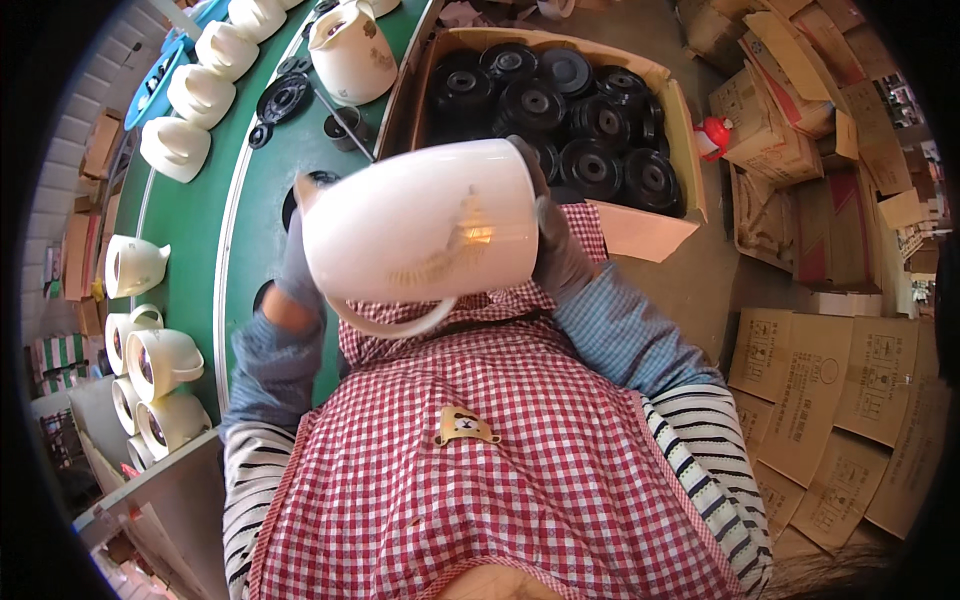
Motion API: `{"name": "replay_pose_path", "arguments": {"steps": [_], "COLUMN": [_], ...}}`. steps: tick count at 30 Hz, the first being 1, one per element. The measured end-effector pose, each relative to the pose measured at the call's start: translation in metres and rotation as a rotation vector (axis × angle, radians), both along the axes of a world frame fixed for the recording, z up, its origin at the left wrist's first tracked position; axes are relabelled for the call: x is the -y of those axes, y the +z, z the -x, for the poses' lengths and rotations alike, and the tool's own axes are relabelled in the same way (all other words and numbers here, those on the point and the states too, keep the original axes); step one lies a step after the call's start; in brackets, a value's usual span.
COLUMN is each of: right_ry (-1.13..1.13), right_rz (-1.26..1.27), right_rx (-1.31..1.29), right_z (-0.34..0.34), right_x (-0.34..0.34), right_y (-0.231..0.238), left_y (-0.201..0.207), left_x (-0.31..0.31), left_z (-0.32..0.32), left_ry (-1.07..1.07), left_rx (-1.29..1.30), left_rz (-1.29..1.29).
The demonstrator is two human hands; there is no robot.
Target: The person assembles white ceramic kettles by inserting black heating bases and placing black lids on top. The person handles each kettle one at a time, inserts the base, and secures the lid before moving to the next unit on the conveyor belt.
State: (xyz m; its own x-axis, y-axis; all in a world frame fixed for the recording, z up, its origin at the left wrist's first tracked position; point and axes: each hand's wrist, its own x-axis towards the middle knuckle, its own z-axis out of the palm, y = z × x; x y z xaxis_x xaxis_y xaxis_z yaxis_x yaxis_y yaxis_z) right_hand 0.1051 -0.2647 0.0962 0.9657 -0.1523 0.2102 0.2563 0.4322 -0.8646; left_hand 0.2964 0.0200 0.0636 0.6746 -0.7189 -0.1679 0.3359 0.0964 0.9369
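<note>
A white jug [420, 220] with a gold print lies sideways in the air in front of my chest. Its spout end points left and its handle [395, 322] hangs toward my apron. My left hand [294, 264], in a grey glove, grips the spout end. Around the base end is my right hand [562, 252], also gloved in grey. The jug hides most of the fingers of both hands. Just beyond it on the green table are a dark cylindrical piece [343, 128] with a rod and a black ring-shaped part [284, 98].
An open carton [682, 120] of black round bases [590, 168] sits ahead to the right. On the green worktop [185, 235] stand a decorated jug [352, 62], white lids [176, 148] and more jugs [165, 362]. Cardboard boxes [800, 390] line the right side.
</note>
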Motion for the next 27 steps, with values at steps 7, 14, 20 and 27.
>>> {"name": "replay_pose_path", "arguments": {"steps": [7, 14, 20, 27], "right_ry": [-0.229, -0.082, 0.145, 0.027], "right_rz": [0.711, 0.991, 1.582, 1.503], "right_rx": [0.196, 0.189, 0.103, 0.162], "right_z": [0.002, 0.032, 0.010, 0.022], "right_x": [0.010, 0.015, 0.003, 0.035], "right_y": [0.040, 0.005, 0.065, 0.042], "left_y": [0.120, 0.079, 0.063, 0.074], "left_x": [0.135, 0.058, 0.066, 0.091], "left_z": [0.051, 0.077, 0.117, 0.113], "left_ry": [-0.539, -0.412, -0.168, -0.227], "left_rx": [1.173, 0.163, 1.002, 1.136], "left_rz": [-0.920, -0.110, -0.226, -0.298]}}
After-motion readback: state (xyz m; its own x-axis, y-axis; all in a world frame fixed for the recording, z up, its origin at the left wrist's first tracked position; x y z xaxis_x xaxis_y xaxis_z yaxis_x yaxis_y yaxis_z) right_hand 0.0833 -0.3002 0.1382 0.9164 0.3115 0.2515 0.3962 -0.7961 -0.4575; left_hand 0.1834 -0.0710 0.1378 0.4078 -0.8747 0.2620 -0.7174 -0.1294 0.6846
